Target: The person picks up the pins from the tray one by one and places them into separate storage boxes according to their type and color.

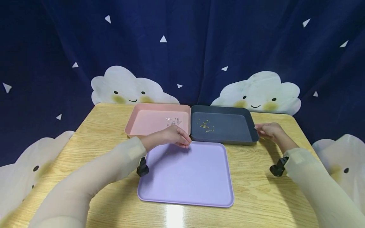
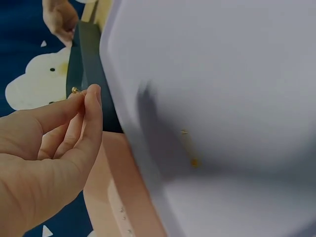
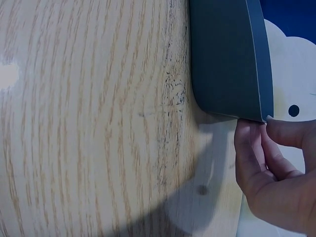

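Observation:
My left hand [image 1: 177,136] is above the far edge of a lilac tray [image 1: 199,177], thumb and fingers pinching a small gold safety pin [image 2: 75,90], mostly hidden by the fingertips. Another gold safety pin [image 2: 189,148] lies on the lilac tray below that hand. Several gold safety pins [image 1: 204,126] are spread in a dark grey-blue tray [image 1: 233,126]. At that tray's right end, my right hand [image 1: 269,130] holds the rim between thumb and fingers. Several silver safety pins [image 1: 173,121] lie in the right part of a pink tray [image 1: 148,118].
The pink and dark trays stand side by side behind the lilac one, their raised walls touching or nearly so. All rest on a wooden table [image 1: 111,126]. A dark blue curtain [image 1: 182,47] with clouds hangs behind.

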Available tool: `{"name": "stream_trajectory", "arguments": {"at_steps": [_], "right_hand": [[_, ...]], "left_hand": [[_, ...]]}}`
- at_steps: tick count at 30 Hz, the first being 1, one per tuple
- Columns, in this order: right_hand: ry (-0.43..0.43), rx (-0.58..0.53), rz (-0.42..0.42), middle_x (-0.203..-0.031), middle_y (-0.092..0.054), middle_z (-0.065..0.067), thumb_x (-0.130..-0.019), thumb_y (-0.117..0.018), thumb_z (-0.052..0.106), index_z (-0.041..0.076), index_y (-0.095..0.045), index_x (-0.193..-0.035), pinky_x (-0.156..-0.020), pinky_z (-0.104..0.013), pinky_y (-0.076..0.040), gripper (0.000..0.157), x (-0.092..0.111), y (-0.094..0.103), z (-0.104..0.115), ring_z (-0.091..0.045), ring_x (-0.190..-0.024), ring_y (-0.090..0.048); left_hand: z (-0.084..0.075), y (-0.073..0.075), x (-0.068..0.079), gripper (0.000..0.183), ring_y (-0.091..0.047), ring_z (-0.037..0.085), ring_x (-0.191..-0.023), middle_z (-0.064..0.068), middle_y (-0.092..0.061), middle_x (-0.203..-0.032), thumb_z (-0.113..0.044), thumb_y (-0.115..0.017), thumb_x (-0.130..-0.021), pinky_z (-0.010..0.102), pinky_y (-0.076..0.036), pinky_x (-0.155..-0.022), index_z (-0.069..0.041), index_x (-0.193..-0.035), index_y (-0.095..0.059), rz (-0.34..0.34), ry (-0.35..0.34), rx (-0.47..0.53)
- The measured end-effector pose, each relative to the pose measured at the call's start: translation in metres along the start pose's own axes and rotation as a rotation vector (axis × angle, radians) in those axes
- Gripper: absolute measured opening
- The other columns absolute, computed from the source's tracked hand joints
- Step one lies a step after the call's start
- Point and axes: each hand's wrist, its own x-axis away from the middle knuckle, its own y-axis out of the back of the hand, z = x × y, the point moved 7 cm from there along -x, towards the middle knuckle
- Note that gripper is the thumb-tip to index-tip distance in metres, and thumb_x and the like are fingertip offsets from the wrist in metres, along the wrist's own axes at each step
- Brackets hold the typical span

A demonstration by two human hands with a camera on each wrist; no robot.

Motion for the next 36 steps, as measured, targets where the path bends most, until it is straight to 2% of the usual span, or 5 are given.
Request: {"name": "stream_trajectory", "arguments": {"at_steps": [7,10,19,27,36], "right_hand": [[-0.013,0.002,-0.003,-0.071,-0.059,0.023,-0.097,-0.049,0.009,-0.004,-0.036,-0.144,-0.081,-0.022,-0.058,0.051,0.0,0.001,-0.001,0.004,-0.073,-0.062],[-0.015,-0.003,0.001,-0.073,-0.059,0.023,-0.097,-0.05,0.009,-0.004,-0.036,-0.145,-0.083,-0.022,-0.057,0.051,0.001,0.001,-0.001,0.004,-0.074,-0.062],[-0.004,0.005,-0.004,-0.075,-0.058,0.022,-0.097,-0.05,0.012,-0.004,-0.036,-0.144,-0.085,-0.022,-0.057,0.051,0.001,0.003,-0.002,0.004,-0.074,-0.061],[0.002,-0.016,0.006,-0.071,-0.059,0.022,-0.097,-0.05,0.011,-0.008,-0.033,-0.144,-0.082,-0.021,-0.057,0.053,0.001,0.006,-0.003,0.005,-0.073,-0.061],[-0.008,0.041,-0.005,-0.076,-0.057,0.022,-0.097,-0.053,0.018,-0.005,-0.038,-0.144,-0.092,-0.027,-0.056,0.054,-0.001,0.006,-0.003,0.005,-0.075,-0.06]], "left_hand": [[-0.017,-0.002,-0.009,0.025,-0.068,0.013,-0.07,0.031,-0.064,-0.117,0.01,-0.06,-0.087,0.04,-0.053,-0.098,0.014,-0.111,-0.064,-0.012,0.018,0.035],[-0.023,-0.003,-0.014,0.026,-0.067,0.014,-0.071,0.025,-0.071,-0.102,0.011,-0.059,-0.087,0.039,-0.053,-0.098,0.014,-0.113,-0.063,-0.005,0.044,0.098],[-0.048,-0.006,-0.039,0.033,-0.065,0.013,-0.067,0.015,-0.07,-0.09,0.01,-0.056,-0.089,0.017,-0.057,-0.065,0.012,-0.122,-0.059,0.019,0.114,0.081],[-0.063,-0.007,-0.062,0.037,-0.061,0.015,-0.07,0.008,-0.063,-0.078,0.012,-0.053,-0.09,0.027,-0.055,-0.094,0.014,-0.127,-0.053,0.036,0.121,-0.006],[-0.075,-0.006,-0.075,0.024,-0.061,0.018,-0.077,0.01,-0.063,-0.078,0.011,-0.051,-0.091,0.029,-0.053,-0.097,0.013,-0.114,-0.059,0.043,0.187,-0.152]]}}
